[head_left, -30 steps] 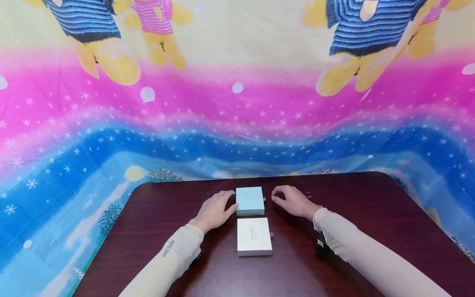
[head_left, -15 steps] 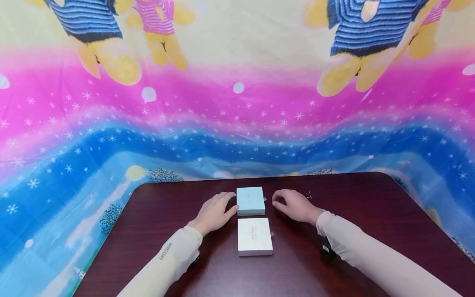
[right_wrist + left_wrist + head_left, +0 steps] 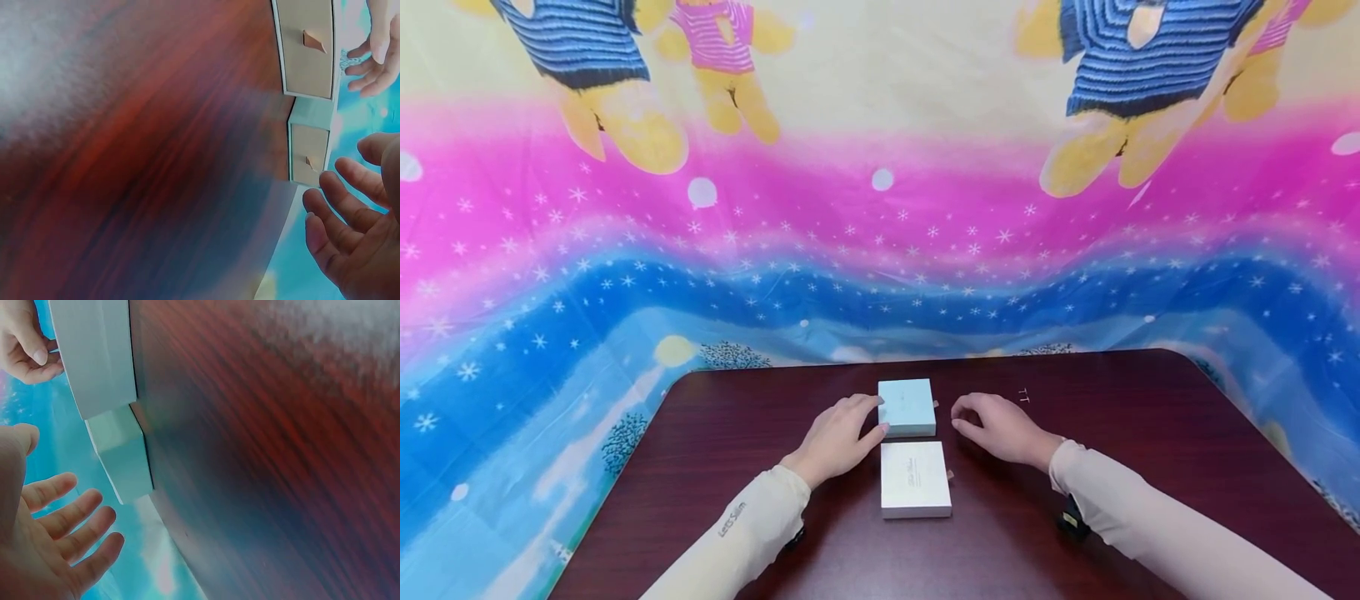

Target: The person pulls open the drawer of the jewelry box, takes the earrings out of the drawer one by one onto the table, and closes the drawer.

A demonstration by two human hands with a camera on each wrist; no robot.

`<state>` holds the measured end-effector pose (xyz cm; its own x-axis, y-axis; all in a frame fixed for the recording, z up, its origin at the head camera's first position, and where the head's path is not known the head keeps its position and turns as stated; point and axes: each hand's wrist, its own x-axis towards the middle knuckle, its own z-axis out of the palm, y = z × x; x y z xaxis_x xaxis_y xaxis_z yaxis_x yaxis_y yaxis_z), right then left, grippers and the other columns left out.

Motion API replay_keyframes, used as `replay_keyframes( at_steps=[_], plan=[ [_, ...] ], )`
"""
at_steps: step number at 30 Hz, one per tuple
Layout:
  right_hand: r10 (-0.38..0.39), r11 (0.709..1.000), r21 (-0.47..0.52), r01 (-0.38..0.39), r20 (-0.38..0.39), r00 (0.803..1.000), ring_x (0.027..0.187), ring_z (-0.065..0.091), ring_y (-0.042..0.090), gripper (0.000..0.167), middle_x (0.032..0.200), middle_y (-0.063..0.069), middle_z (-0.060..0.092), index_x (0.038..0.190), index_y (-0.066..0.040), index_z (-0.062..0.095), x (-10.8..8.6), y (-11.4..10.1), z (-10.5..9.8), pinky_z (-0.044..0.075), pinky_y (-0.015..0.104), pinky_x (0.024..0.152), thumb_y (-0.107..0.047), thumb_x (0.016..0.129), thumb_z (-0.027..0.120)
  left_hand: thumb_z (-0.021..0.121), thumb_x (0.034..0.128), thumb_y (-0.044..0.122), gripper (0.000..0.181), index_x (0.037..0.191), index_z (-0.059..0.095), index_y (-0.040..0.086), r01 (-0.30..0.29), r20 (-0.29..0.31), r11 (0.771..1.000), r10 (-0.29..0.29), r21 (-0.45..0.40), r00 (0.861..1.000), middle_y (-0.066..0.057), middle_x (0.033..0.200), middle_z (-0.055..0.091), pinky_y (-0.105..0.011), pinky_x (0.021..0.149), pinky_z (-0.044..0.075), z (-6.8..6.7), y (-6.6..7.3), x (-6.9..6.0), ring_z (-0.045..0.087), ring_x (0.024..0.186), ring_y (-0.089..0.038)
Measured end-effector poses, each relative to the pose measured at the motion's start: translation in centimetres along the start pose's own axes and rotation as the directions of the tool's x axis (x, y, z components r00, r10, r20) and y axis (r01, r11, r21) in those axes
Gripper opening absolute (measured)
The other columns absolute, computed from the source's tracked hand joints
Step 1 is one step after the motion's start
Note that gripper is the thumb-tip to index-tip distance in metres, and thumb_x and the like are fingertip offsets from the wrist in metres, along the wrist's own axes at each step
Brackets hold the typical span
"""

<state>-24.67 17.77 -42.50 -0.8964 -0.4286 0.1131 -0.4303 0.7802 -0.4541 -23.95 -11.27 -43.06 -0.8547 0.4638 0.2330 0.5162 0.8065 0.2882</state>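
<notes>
A light blue box lies flat on the table, a white box directly in front of it. Each has a small ribbon tab on its right side; the tabs show brown in the right wrist view. The left hand is at the blue box's left side, fingertips at its edge; whether they touch is unclear. To the right of the blue box the right hand hovers or rests with bent, relaxed fingers, holding nothing. The left wrist view shows the left hand with spread fingers beside the blue box.
Two small pale T-shaped items lie on the dark red table, behind the right hand. A patterned cloth hangs behind the table's far edge and along its sides.
The left hand has shifted slightly right and toward the wearer at the blue box's edge. The right hand has moved slightly nearer the wearer. Both boxes stay in place.
</notes>
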Motion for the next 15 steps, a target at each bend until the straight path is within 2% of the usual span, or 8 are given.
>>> replay_keyframes(
  at_steps=[10, 15],
  plan=[
    [0.000, 1.000, 0.008, 0.000, 0.009, 1.000, 0.087, 0.060, 0.008, 0.012, 0.098, -0.008, 0.069, 0.106, -0.015, 0.073, -1.3, 0.2, 0.2, 0.053, 0.037, 0.084, -0.021, 0.098, 0.066, 0.057, 0.1017, 0.043, 0.049, 0.141, 0.059, 0.013, -0.025, 0.024, 1.000, 0.024, 0.012, 0.999, -0.006, 0.137, 0.064, -0.044, 0.104, 0.051, 0.0, 0.8, -0.7, 0.061, 0.126, -0.025],
    [0.004, 1.000, 0.007, -0.005, 0.016, 1.000, 0.088, 0.060, 0.007, 0.012, 0.098, -0.009, 0.069, 0.106, -0.017, 0.073, -1.7, 0.2, 0.3, 0.053, 0.038, 0.085, -0.023, 0.098, 0.066, 0.057, 0.1019, 0.043, 0.049, 0.140, 0.059, 0.013, -0.056, 0.025, 0.998, 0.056, 0.024, 0.998, -0.007, 0.137, 0.064, -0.043, 0.104, 0.051, 0.0, 1.2, -1.0, 0.062, 0.125, -0.024]
  ],
)
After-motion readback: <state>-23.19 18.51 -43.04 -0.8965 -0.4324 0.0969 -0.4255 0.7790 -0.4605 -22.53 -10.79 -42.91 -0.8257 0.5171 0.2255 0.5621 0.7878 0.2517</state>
